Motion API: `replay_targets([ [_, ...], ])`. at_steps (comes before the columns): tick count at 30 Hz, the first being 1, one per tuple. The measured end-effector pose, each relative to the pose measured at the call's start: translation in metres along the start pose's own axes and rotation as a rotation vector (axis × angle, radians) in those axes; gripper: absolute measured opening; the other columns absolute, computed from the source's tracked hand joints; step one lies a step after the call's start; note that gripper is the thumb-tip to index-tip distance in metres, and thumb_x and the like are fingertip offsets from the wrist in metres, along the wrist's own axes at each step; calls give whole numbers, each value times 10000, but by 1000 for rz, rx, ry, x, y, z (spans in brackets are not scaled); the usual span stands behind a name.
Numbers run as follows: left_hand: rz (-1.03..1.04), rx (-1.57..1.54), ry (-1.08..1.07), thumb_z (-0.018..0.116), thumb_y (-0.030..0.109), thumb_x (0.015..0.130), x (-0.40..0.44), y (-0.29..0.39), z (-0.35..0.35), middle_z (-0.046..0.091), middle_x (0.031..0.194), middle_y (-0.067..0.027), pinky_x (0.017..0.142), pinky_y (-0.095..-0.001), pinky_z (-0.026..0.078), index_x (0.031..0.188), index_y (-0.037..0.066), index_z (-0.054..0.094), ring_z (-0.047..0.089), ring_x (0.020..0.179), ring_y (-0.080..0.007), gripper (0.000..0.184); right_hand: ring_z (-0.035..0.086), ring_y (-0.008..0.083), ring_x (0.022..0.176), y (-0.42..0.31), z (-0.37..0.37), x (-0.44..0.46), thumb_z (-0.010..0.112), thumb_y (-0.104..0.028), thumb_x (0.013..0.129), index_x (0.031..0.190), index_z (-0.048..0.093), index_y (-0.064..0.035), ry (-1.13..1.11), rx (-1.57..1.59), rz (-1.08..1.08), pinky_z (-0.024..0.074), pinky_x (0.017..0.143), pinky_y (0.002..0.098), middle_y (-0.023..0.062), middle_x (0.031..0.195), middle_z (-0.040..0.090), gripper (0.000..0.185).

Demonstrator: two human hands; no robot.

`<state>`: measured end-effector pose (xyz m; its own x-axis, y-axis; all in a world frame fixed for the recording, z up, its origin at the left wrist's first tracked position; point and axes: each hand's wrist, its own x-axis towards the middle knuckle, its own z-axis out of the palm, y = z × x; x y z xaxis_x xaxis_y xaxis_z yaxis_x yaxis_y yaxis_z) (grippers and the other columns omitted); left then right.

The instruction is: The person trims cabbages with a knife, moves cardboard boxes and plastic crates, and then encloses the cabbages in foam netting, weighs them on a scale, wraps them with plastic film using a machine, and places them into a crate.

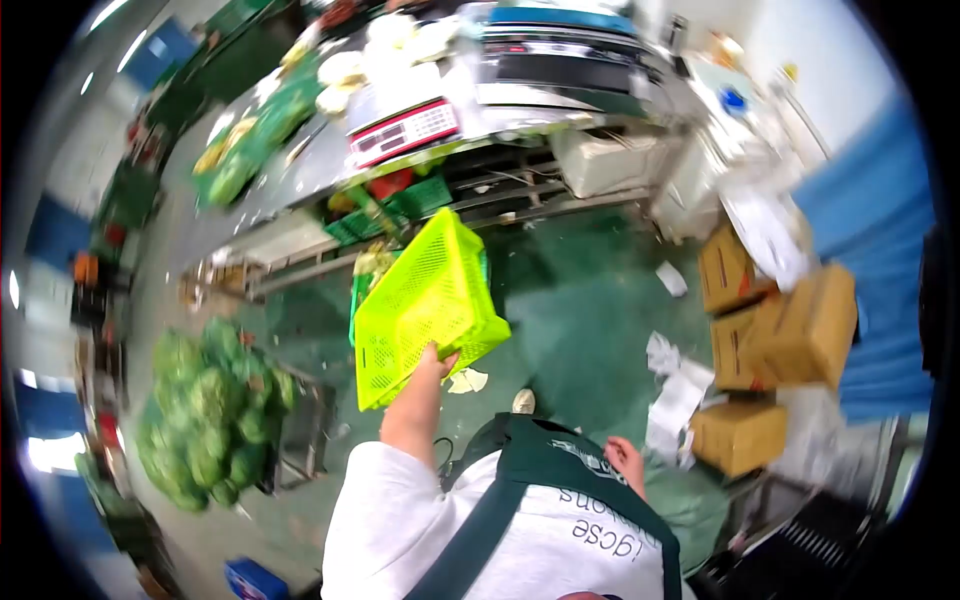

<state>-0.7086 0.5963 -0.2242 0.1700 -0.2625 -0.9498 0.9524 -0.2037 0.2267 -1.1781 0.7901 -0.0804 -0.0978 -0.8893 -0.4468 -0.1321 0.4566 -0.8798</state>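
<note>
A bright yellow-green plastic basket (425, 290) with perforated walls is tilted in front of me, above the floor. My left hand (438, 363) is closed on its near rim, at the end of my outstretched arm. My right hand (625, 462) hangs low beside my dark green apron (560, 455), apart from the basket. Its fingers are loosely bent and a little apart, and I see nothing in them. Partly hidden behind the yellow-green basket is a green crate (357, 290) on the floor.
A metal table (290, 180) ahead carries a red-and-white scale (405, 132), vegetables and a wrapping machine (560, 65). Green crates (415, 200) sit beneath. At left, bagged green cabbages (210, 415) rest on a stand. Cardboard boxes (800, 330) and paper scraps (680, 400) are at right.
</note>
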Motion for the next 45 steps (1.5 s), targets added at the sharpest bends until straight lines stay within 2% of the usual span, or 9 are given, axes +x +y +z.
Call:
replay_targets([
  [3,104,116,20,508,267,911,21,-39,-11,465,1255,-166,830,-542,495,1262,92,414,532,1031,-359,403,562,65,690,-43,7,14,632,-146,847,1037,626,-1,-75,-242,55,463,641,221,39,792,640,239],
  [6,40,192,153,667,182,801,36,-62,-37,497,1193,-166,650,-473,565,1225,65,434,568,971,-347,497,570,86,706,-58,15,34,644,-176,837,1038,636,-35,-179,-402,1,468,669,241,39,793,638,245],
  [15,263,660,365,665,196,736,27,-24,-67,643,877,-183,459,-439,539,1013,-43,582,656,646,-313,376,621,135,767,-100,54,86,673,-199,828,1061,625,-49,-379,-527,-118,484,715,251,77,855,667,282],
  [25,352,411,23,561,108,809,-1,78,-43,630,909,-162,511,-399,558,1052,-4,515,648,637,-308,271,624,135,767,-111,47,86,658,-183,828,1052,627,-33,-296,-509,-58,485,711,256,81,851,668,270],
  [29,387,370,57,597,123,804,-31,83,-40,610,985,-151,592,-417,566,1127,1,494,646,789,-289,359,613,128,761,-109,43,81,649,-171,830,1051,627,-25,-250,-479,-51,481,708,253,82,845,666,267],
  [33,464,806,719,637,223,813,33,70,-61,578,1101,-164,694,-499,524,1182,-7,468,589,978,-313,467,617,131,778,-103,32,74,648,-187,827,1055,622,-20,-187,-472,3,485,724,261,83,849,666,284],
  [36,742,1182,222,650,368,775,63,45,-64,499,1234,-283,956,-393,417,1230,-86,434,510,1140,-379,678,609,151,765,-94,17,59,649,-245,835,1070,614,-38,-80,-522,-35,486,727,268,81,845,654,316],
  [41,324,1470,-113,570,348,825,38,-42,64,588,944,-107,609,-412,451,1129,85,531,562,778,-222,404,641,255,795,-86,1,21,581,-297,859,1013,606,-47,101,-372,3,494,689,359,132,907,662,294],
  [45,142,1615,-471,629,348,819,17,-139,142,554,872,-3,629,-408,419,1067,164,526,532,735,-168,326,641,269,841,-43,-14,0,582,-318,827,1052,610,-56,255,-177,122,490,755,350,126,923,672,346],
])
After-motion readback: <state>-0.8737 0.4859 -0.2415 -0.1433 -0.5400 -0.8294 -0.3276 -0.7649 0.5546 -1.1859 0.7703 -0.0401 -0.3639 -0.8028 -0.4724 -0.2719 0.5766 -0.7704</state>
